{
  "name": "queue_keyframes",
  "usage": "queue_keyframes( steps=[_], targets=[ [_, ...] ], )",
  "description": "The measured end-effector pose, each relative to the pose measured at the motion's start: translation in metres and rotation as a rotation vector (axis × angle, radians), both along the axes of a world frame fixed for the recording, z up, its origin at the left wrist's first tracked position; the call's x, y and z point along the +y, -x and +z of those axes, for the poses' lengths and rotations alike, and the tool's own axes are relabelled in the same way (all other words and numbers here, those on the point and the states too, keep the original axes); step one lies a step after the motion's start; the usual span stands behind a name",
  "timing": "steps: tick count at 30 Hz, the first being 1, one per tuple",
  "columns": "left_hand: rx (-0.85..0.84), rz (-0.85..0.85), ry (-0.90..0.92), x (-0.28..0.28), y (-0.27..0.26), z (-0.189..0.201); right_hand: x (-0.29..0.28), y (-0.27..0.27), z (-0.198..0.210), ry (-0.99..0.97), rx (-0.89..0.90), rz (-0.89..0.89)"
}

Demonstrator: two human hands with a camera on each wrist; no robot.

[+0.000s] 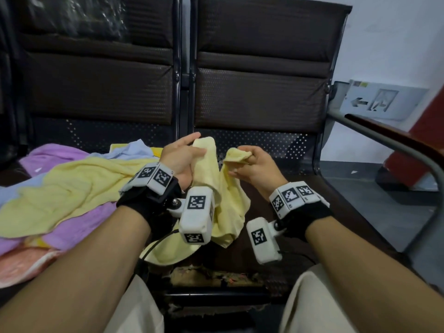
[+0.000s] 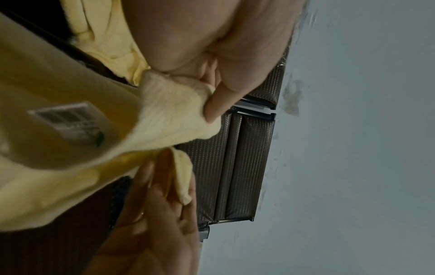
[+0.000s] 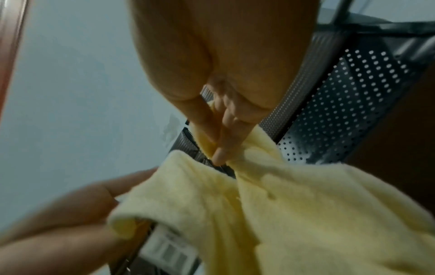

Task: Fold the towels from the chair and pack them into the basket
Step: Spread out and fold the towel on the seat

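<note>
A pale yellow towel (image 1: pixel 228 203) hangs in front of the dark chair seat (image 1: pixel 300 188), held up by two of its top corners. My left hand (image 1: pixel 193 150) pinches one corner between thumb and fingers; a barcode label (image 2: pixel 68 121) hangs from the cloth near that corner. My right hand (image 1: pixel 247 156) pinches the other corner (image 3: pixel 219 148) a short way to the right. More towels lie heaped on the left seat: a large yellow one (image 1: pixel 72 188), a purple one (image 1: pixel 55 152), a light blue one (image 1: pixel 134 150) and a pink one (image 1: pixel 24 263). No basket is in view.
The padded chair backs (image 1: pixel 259 97) rise close behind the hands. A metal and wood armrest (image 1: pixel 396 145) runs along the right side, with grey floor (image 1: pixel 384 207) beyond it. A white arrow sign (image 1: pixel 382 99) is on the wall. My knees (image 1: pixel 312 304) are below the seat edge.
</note>
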State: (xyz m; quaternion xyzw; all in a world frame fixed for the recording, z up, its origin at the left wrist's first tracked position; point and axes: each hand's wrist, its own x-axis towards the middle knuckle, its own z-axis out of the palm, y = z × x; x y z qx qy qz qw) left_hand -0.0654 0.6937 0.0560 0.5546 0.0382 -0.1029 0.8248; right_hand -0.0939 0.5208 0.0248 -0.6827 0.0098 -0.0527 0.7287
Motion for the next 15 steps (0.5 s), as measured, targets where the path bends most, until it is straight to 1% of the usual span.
queue_keyframes(
  steps=[2,4,5,7,8,9,10,11,13,15],
  targets=[
    [-0.014,-0.013,-0.020,0.002,-0.001,-0.003,-0.005,0.000,-0.006,0.214,0.044,-0.039],
    [-0.049,-0.002,-0.061,0.002,-0.001,-0.005,-0.012,0.002,-0.009,0.468,0.070,-0.092],
    [-0.073,0.021,-0.107,0.003,-0.002,-0.007,-0.016,0.004,-0.010,0.622,0.044,-0.113],
    [-0.137,0.082,-0.255,0.005,-0.005,-0.009,-0.020,0.008,-0.007,0.918,-0.050,-0.131],
    [-0.176,0.094,-0.339,0.006,-0.007,-0.010,-0.020,0.010,-0.004,1.008,-0.108,-0.151],
    [-0.214,0.083,-0.410,0.007,-0.008,-0.010,-0.019,0.011,0.000,1.032,-0.166,-0.172],
    [-0.248,0.054,-0.458,0.008,-0.008,-0.010,-0.018,0.012,0.004,0.992,-0.214,-0.177],
    [-0.280,0.009,-0.487,0.009,-0.007,-0.011,-0.017,0.013,0.008,0.903,-0.246,-0.156],
    [-0.342,-0.096,-0.518,0.011,-0.005,-0.010,-0.009,0.014,0.014,0.716,-0.238,-0.034],
    [-0.365,-0.206,-0.489,0.013,-0.002,-0.007,-0.002,0.015,0.012,0.646,-0.186,0.127]
  ],
)
